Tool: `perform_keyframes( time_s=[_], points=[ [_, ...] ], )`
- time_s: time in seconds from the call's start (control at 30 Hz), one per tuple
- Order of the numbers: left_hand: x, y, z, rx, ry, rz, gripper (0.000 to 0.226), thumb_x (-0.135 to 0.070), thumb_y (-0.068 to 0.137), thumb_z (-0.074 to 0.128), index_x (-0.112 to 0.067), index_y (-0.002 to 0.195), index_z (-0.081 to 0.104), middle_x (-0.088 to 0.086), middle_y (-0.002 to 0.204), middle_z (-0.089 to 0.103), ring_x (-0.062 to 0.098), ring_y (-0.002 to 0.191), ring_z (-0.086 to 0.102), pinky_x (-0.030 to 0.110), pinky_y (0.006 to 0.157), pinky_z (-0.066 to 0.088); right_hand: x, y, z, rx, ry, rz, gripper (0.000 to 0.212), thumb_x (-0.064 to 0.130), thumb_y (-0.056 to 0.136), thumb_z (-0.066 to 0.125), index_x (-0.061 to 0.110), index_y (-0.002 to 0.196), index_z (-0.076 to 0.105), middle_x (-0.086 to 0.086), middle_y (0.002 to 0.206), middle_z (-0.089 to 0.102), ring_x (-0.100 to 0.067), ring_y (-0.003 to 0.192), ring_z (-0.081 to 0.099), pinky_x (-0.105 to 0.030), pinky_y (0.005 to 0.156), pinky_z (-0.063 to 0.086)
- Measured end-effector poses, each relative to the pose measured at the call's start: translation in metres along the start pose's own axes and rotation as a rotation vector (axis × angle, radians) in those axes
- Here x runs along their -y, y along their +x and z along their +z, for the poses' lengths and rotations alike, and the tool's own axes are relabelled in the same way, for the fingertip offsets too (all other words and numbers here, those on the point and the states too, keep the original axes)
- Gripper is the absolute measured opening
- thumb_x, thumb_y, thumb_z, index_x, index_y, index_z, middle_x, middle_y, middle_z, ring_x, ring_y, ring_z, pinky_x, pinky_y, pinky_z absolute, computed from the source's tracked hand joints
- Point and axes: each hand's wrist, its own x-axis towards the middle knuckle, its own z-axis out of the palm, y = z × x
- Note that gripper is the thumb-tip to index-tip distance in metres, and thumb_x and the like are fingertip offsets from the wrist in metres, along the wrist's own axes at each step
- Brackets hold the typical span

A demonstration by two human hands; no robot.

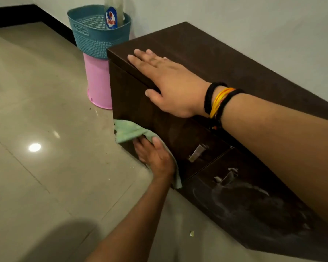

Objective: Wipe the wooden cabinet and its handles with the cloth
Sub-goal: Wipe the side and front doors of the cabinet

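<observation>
A low dark wooden cabinet (pixel 212 59) stands against the white wall. My left hand (pixel 155 156) presses a pale green cloth (pixel 131 132) against the lower front of the cabinet's left door, near the bottom corner. My right hand (pixel 167 82) lies flat and open on the cabinet's top edge, thumb hooked over the front. Two metal handles show on the front: one (pixel 197 153) on the left door and one (pixel 226 176) on the right door. Dusty smears mark the right door.
Left of the cabinet a teal perforated basket (pixel 95 40) sits on an upturned pink bucket (pixel 98 82), with a cleaner bottle (pixel 113 14) inside. Glossy beige floor tiles (pixel 45 167) spread to the left. A small scrap (pixel 191 233) lies on the floor.
</observation>
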Motion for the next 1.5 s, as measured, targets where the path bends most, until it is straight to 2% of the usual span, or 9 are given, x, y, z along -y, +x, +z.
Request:
perform_keyframes(
  time_s=[0.1,0.2,0.3,0.57,0.83,0.97,1.1,1.23,1.5],
  points=[
    [0.001,0.009,0.008,-0.101,-0.097,-0.126,0.069,-0.056,0.097,0.017,-0.021,0.157,0.010,0.008,0.164,0.013,0.023,0.149,0.012,0.034,0.118,0.004,-0.001,0.000,0.001,-0.008,0.004,-0.004,0.075,0.024,0.102,0.048,0.025,0.163,0.004,0.000,0.172,0.001,-0.018,0.157,0.000,-0.041,0.128,0.006],
    [0.016,-0.033,0.015,0.037,-0.050,-0.367,0.053,-0.033,0.107,0.016,-0.013,0.156,0.009,0.010,0.165,0.005,0.025,0.152,0.005,0.025,0.117,0.000,-0.002,0.001,0.000,-0.025,0.011,-0.005,0.075,0.024,0.101,0.049,0.026,0.163,0.006,0.001,0.172,0.002,-0.017,0.157,0.001,-0.041,0.128,0.007],
    [0.016,-0.062,0.018,0.121,-0.144,-0.561,0.061,-0.044,0.105,0.013,-0.013,0.156,0.005,0.008,0.165,0.000,0.022,0.152,0.001,0.037,0.121,0.000,-0.002,0.001,0.000,-0.012,0.016,-0.007,0.075,0.024,0.102,0.049,0.027,0.162,0.005,0.002,0.172,0.002,-0.016,0.157,0.001,-0.040,0.128,0.007],
    [-0.011,0.057,-0.006,-0.117,-0.182,-0.113,0.071,-0.053,0.096,0.018,-0.017,0.157,0.013,0.005,0.165,0.013,0.020,0.151,0.012,0.032,0.118,0.005,-0.001,0.001,0.001,-0.023,0.022,-0.007,0.073,0.024,0.102,0.048,0.026,0.162,0.006,0.001,0.172,0.003,-0.016,0.157,0.001,-0.042,0.128,0.008],
    [0.030,0.067,-0.003,-0.109,-0.366,-0.553,0.059,-0.041,0.105,0.025,-0.005,0.152,0.026,0.019,0.159,0.027,0.032,0.146,0.026,0.042,0.120,0.018,-0.002,0.000,0.000,-0.029,0.028,-0.013,0.072,0.025,0.103,0.047,0.026,0.162,0.005,0.003,0.171,0.002,-0.015,0.157,0.000,-0.039,0.128,0.006],
    [0.013,0.051,-0.008,-0.007,-0.289,-0.701,0.063,-0.045,0.105,0.014,-0.008,0.155,0.014,0.013,0.164,0.012,0.029,0.150,0.013,0.042,0.120,0.006,-0.003,-0.001,0.000,-0.036,0.045,-0.014,0.072,0.024,0.103,0.047,0.027,0.162,0.007,0.003,0.171,0.004,-0.014,0.157,0.001,-0.038,0.128,0.007],
    [-0.039,0.060,-0.021,-0.029,-0.212,-0.344,0.057,-0.036,0.107,0.016,-0.007,0.155,0.008,0.009,0.165,0.004,0.021,0.152,0.004,0.029,0.116,0.000,-0.002,0.000,0.002,-0.050,0.051,-0.019,0.072,0.024,0.102,0.048,0.026,0.162,0.009,0.002,0.171,0.006,-0.015,0.157,0.004,-0.039,0.128,0.009],
    [-0.078,0.043,-0.027,0.039,-0.151,-0.015,0.068,-0.058,0.099,0.007,-0.023,0.156,-0.005,0.002,0.166,-0.006,0.019,0.152,-0.008,0.049,0.120,-0.005,-0.001,-0.001,0.001,-0.057,0.066,-0.013,0.070,0.025,0.102,0.048,0.026,0.162,0.011,0.002,0.171,0.007,-0.015,0.157,0.004,-0.037,0.127,0.007],
    [-0.072,0.005,-0.020,0.121,0.023,0.471,0.076,-0.066,0.093,0.003,-0.021,0.154,0.002,0.015,0.164,0.004,0.028,0.151,-0.002,0.048,0.117,-0.003,-0.001,0.000,0.002,-0.063,0.061,-0.007,0.071,0.026,0.101,0.049,0.025,0.162,0.012,0.001,0.171,0.009,-0.016,0.157,0.006,-0.036,0.126,0.007]
  ],
)
